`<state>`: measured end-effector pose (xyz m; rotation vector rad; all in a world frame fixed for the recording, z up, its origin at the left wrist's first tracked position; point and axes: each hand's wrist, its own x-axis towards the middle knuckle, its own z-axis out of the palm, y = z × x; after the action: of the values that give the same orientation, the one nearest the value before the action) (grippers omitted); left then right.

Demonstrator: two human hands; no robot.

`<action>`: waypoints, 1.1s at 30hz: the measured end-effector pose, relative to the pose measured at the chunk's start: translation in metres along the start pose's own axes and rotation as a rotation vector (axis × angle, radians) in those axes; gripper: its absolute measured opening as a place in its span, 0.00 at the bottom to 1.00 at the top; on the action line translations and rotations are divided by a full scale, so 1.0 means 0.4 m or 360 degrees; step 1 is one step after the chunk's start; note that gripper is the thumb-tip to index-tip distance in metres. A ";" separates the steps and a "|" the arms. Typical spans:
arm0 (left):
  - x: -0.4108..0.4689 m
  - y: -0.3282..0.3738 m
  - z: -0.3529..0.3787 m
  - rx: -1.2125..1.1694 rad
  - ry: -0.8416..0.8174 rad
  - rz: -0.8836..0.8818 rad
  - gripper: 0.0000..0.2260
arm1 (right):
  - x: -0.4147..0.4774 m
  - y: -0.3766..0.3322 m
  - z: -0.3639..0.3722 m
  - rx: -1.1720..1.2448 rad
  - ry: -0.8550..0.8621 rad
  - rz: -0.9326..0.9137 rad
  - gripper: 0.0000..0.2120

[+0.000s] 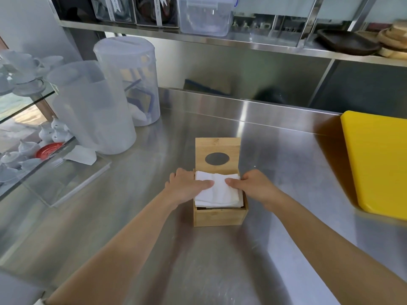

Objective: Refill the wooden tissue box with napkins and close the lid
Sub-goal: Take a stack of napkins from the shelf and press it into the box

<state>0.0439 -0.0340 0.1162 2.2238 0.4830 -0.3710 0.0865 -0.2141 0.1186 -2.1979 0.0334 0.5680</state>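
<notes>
Both hands, left hand and right hand, press flat and open on the napkins in the wooden tissue box, with the lid upright just beyond on the far side.

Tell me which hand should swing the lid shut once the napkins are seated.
Probably either: the lid stands open behind the box, centred between both hands. Left hand and right hand both press the napkins; I'd lean right.

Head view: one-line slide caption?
Both hands, left and right, press napkins into the wooden box, lid upright on a steel counter.
</notes>
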 end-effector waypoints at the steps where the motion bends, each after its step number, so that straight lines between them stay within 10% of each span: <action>1: 0.003 0.000 0.002 0.0090 0.0020 0.0018 0.26 | 0.000 -0.003 -0.002 -0.0066 0.0008 -0.0003 0.24; 4: 0.011 -0.002 0.006 0.0252 0.0042 0.0079 0.24 | 0.012 -0.005 0.004 -0.0152 0.0025 -0.0041 0.35; 16: 0.016 0.020 0.039 0.0650 0.0125 0.0158 0.20 | 0.026 0.002 0.056 -0.0677 0.0326 -0.0190 0.18; 33: 0.031 0.008 0.054 0.0897 -0.0012 0.0126 0.19 | 0.032 0.015 0.101 -0.1363 0.0244 -0.0172 0.21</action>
<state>0.0539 -0.0499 0.0996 2.7732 0.3069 -0.5220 0.0809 -0.1857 0.0871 -3.0449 -0.2978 0.3819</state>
